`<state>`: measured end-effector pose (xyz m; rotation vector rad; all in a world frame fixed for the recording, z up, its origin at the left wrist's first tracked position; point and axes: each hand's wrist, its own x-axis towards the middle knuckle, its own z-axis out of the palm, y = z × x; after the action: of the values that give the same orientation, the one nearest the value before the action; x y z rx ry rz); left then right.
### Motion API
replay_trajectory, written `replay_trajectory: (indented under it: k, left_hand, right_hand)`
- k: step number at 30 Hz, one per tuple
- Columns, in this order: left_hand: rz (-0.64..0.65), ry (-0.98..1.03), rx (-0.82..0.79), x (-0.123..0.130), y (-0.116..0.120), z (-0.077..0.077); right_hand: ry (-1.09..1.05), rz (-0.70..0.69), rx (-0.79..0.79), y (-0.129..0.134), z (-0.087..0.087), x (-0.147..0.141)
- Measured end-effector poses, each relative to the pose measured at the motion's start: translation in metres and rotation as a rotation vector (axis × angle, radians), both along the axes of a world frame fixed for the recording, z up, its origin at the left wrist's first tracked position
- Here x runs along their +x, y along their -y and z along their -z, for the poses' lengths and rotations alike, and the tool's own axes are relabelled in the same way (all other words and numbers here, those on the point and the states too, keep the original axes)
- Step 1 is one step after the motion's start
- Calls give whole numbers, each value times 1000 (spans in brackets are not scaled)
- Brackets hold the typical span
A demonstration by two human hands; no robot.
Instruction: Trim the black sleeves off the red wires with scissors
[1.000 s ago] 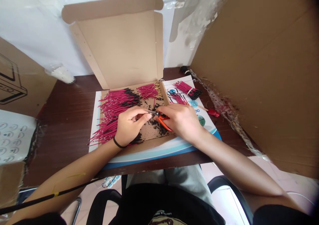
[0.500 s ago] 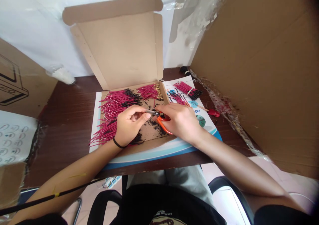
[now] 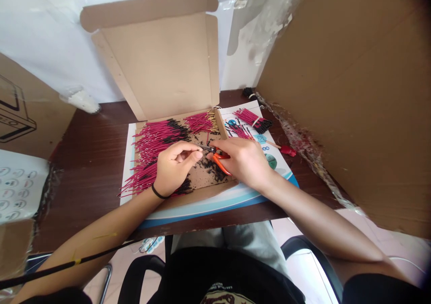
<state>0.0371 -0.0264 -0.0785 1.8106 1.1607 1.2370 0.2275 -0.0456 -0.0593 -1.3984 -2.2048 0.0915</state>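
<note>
My right hand [image 3: 247, 162] is closed round small scissors [image 3: 220, 161] with orange handles, their blades pointing left. The blade tips reach the fingertips of my left hand [image 3: 177, 165], where thumb and forefinger are pinched together. What that pinch holds is too small to make out. Both hands are over an open cardboard box [image 3: 208, 183]. Many dark red wires with black ends [image 3: 151, 135] lie along its left side, partly under my left hand. A smaller group of red wires with gold-coloured tips [image 3: 201, 123] lies at the back. Black scraps [image 3: 215, 171] litter the box floor.
The box's lid [image 3: 161, 66] stands raised at the back. On the printed sheet [image 3: 281, 185] to the right lie a banded bundle of red wires [image 3: 252, 119] and loose pieces. A large cardboard panel [image 3: 353, 93] borders the right; a white container [image 3: 82, 101] lies back left.
The scissor blades have turned slightly at my left fingertips, and the handles look a little different in angle. Both hands stay almost in place; the whole view has shifted slightly.
</note>
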Motion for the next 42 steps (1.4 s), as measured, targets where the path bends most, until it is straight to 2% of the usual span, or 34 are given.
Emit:
replay_trajectory:
  k: [5,11,17,21,25,30,37,42]
  left_hand:
    - [-30,17,-39,-1,-1,2]
    - [-28,-24,-16,-1,0,0]
    - [18,11,-47,-1,-2,0]
    - [21,29,-83,0,-3,0]
    - [50,22,-105,1,-1,-4]
    - [87,9,-105,2,-1,-6]
    - [121,48,-60,1,-3,1]
    - [76,30,-26,0,-1,1]
  right_hand:
    - [-44,-18,61,1,-2,-1]
    - [3,-35,44,0,0,0]
    - [69,14,10,-2,1,3]
    - [-8,50,29,-1,-1,2]
    - [-44,10,29,0,-2,-1]
    - [-30,25,23,0,-2,-2]
    - [-25,71,-49,1,-6,-2]
    - [-58,82,-84,1,-8,-2]
